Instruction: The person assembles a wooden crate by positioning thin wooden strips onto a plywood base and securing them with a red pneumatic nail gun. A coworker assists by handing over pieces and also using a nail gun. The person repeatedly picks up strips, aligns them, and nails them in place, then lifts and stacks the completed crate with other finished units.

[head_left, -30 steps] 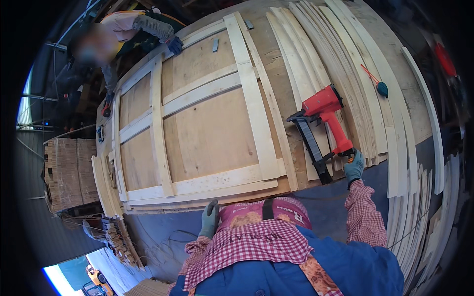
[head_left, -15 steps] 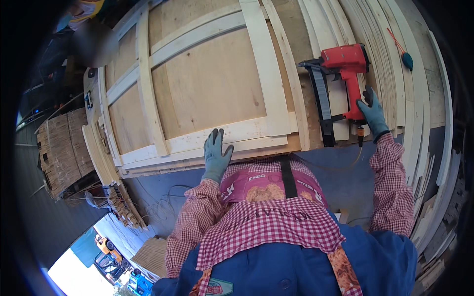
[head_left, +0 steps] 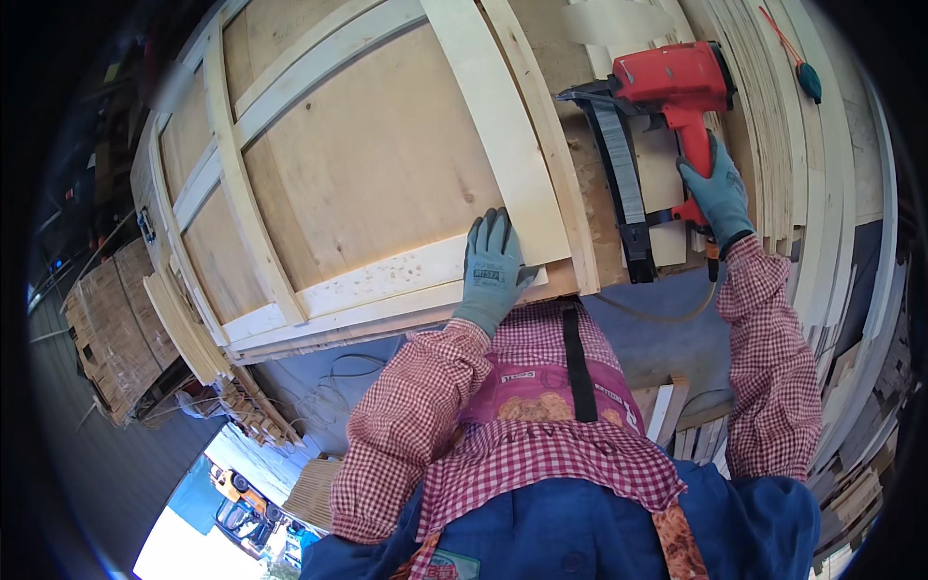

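Note:
My left hand, in a grey-green glove, lies flat with fingers apart on the near edge of a large plywood panel framed with pale wooden battens. It rests where a near batten meets an upright batten. My right hand, gloved too, grips the handle of a red nail gun. The gun's black magazine points back toward me, lying over the panel's right side.
A stack of thin pale wooden strips runs along the right of the panel, with a green-handled tool on it. Piled wood stands at the left. A hose hangs below the gun.
I have leaned closer over the panel. My left hand rose from my chest onto the panel's near batten. The nail gun stayed in my right hand, now nearer the upright batten.

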The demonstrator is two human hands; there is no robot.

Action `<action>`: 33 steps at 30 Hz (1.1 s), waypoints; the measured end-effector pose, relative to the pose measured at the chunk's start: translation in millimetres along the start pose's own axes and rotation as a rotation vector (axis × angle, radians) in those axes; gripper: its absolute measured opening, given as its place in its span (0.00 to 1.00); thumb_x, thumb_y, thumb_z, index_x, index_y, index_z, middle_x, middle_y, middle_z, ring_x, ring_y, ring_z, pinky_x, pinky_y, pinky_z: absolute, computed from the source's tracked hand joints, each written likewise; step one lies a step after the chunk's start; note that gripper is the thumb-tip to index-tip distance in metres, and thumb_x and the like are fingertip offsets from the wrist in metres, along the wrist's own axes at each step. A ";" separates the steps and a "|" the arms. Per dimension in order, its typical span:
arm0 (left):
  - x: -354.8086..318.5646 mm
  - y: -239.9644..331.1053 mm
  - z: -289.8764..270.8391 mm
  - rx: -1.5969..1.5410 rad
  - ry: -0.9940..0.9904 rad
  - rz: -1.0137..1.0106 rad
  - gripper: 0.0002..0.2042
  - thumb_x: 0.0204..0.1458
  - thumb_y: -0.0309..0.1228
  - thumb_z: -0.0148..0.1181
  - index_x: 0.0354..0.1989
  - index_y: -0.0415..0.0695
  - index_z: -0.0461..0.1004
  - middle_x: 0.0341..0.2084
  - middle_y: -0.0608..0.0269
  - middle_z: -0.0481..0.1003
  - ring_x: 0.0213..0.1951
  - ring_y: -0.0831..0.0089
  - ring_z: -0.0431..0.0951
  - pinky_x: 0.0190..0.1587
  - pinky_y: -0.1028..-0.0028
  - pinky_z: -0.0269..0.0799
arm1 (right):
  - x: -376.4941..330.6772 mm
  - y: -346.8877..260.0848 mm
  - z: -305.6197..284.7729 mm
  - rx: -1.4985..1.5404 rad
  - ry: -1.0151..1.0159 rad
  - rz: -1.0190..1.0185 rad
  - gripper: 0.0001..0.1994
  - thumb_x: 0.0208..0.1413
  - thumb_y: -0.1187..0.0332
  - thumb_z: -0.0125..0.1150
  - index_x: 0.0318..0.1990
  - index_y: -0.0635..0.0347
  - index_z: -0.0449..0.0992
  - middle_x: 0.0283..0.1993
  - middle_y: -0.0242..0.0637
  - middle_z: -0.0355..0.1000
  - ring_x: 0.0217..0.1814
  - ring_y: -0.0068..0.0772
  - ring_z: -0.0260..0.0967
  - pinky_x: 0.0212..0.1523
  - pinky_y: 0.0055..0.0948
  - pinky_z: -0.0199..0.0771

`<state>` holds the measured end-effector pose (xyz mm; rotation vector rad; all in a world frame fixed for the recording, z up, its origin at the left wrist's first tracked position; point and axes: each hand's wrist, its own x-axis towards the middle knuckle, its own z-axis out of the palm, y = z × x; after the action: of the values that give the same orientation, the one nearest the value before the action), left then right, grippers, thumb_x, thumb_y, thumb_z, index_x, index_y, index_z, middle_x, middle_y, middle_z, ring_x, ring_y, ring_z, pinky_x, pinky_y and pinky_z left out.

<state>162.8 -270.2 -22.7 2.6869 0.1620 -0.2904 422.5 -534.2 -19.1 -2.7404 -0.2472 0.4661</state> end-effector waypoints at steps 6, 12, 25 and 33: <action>-0.7 1.4 9.7 -0.036 0.066 -0.081 0.44 0.36 0.40 0.71 0.61 0.34 0.57 0.62 0.43 0.55 0.65 0.48 0.52 0.67 0.52 0.44 | 5.2 -2.0 -5.4 0.030 -0.034 0.039 0.39 0.46 0.48 0.64 0.63 0.56 0.61 0.57 0.49 0.68 0.57 0.48 0.68 0.57 0.40 0.65; 16.8 5.8 -3.6 -0.041 0.008 -0.157 0.44 0.34 0.45 0.70 0.60 0.36 0.59 0.58 0.43 0.59 0.62 0.49 0.55 0.67 0.53 0.45 | 58.7 33.2 -6.3 0.443 -0.290 0.016 0.37 0.43 0.51 0.69 0.57 0.67 0.67 0.54 0.50 0.70 0.53 0.41 0.71 0.53 0.35 0.69; 7.0 -3.8 -8.6 0.028 0.014 -0.057 0.42 0.39 0.48 0.65 0.61 0.37 0.58 0.54 0.48 0.62 0.59 0.52 0.60 0.66 0.54 0.47 | -49.2 -88.5 -53.7 0.078 0.016 0.023 0.45 0.40 0.51 0.69 0.61 0.73 0.56 0.58 0.61 0.62 0.61 0.56 0.60 0.60 0.40 0.61; -2.0 17.9 -55.5 0.067 -0.012 -0.088 0.41 0.44 0.44 0.67 0.62 0.33 0.56 0.58 0.42 0.61 0.57 0.44 0.63 0.59 0.58 0.62 | -57.0 -120.6 21.4 0.260 0.096 -0.040 0.45 0.36 0.58 0.69 0.62 0.68 0.54 0.50 0.57 0.70 0.52 0.59 0.69 0.53 0.44 0.68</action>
<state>173.5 -262.6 34.1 2.7486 0.2720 -0.3448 348.6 -429.1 22.5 -2.4907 -0.2004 0.3291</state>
